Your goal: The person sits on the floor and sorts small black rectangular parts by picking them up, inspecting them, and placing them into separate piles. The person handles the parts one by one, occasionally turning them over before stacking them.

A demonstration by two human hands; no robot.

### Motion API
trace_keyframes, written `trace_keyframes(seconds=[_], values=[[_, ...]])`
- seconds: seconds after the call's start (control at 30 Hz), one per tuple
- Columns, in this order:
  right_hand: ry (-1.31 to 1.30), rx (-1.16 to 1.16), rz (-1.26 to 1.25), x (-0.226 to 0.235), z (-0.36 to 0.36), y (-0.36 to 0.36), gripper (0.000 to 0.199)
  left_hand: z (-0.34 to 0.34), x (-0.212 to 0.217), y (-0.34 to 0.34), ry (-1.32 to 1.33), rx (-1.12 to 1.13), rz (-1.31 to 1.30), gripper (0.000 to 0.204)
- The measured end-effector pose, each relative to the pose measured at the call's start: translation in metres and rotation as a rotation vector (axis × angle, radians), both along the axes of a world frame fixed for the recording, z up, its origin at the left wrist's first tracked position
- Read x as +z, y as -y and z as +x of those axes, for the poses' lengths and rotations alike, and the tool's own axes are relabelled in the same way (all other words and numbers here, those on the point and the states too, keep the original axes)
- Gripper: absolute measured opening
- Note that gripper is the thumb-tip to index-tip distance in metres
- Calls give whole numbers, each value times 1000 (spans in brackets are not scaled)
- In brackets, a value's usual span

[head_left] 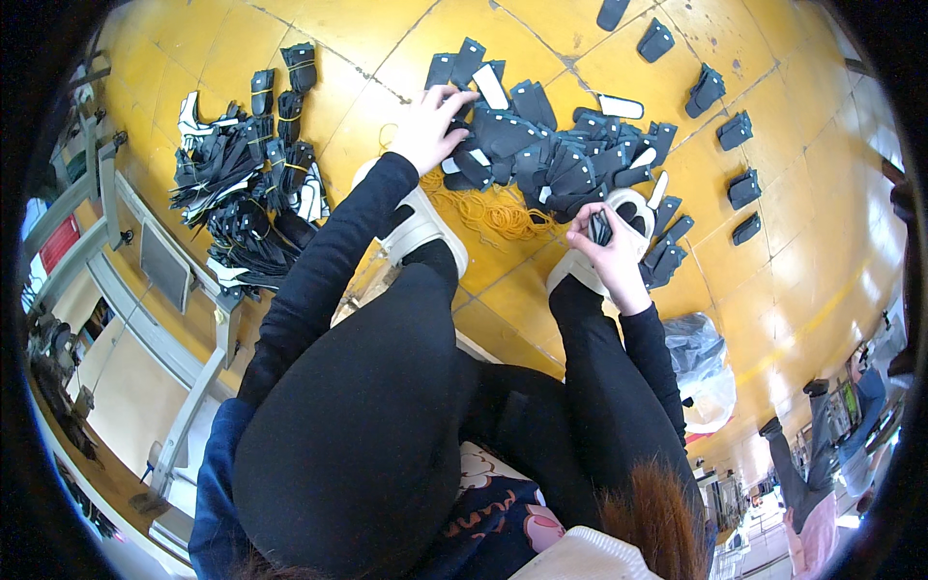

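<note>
A loose heap of dark fabric pieces [551,159], some showing white undersides, lies on the floor ahead of me. My left hand [425,128] reaches to the left edge of this heap, fingers spread and curved over the nearest pieces. Whether the fingertips touch them I cannot tell. Above my right shoe, my right hand [616,253] is closed around a small stack of dark fabric pieces [599,229], its thumb and fingers pressing the sides. A tangle of yellow rubber bands [488,211] spreads between my shoes, just below the heap.
Banded bundles of dark and white pieces [237,198] are piled at left, beside a grey metal frame [164,338]. Several small dark stacks [735,130] stand in a line at right. A clear plastic bag [701,372] lies by my right leg. Another person [812,483] is far right.
</note>
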State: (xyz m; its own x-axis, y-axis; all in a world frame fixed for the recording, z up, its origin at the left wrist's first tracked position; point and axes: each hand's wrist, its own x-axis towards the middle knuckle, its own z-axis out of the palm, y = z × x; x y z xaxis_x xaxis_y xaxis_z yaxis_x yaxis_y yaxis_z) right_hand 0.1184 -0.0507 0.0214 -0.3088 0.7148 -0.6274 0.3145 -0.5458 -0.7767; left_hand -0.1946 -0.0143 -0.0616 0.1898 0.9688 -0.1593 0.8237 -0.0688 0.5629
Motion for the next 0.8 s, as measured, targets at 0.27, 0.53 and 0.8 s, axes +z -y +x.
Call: trace_keyframes(seconds=[0.27,0.53,0.8], values=[[251,92,529,-31,32,42,20,42,1,3,-52,-21,8,57],[246,81,458,-35,35,36,22,71,-3,22,-108,387,-155,56],[221,57,496,-39,36,34,21,56,-11,18,195,328,-190,33]])
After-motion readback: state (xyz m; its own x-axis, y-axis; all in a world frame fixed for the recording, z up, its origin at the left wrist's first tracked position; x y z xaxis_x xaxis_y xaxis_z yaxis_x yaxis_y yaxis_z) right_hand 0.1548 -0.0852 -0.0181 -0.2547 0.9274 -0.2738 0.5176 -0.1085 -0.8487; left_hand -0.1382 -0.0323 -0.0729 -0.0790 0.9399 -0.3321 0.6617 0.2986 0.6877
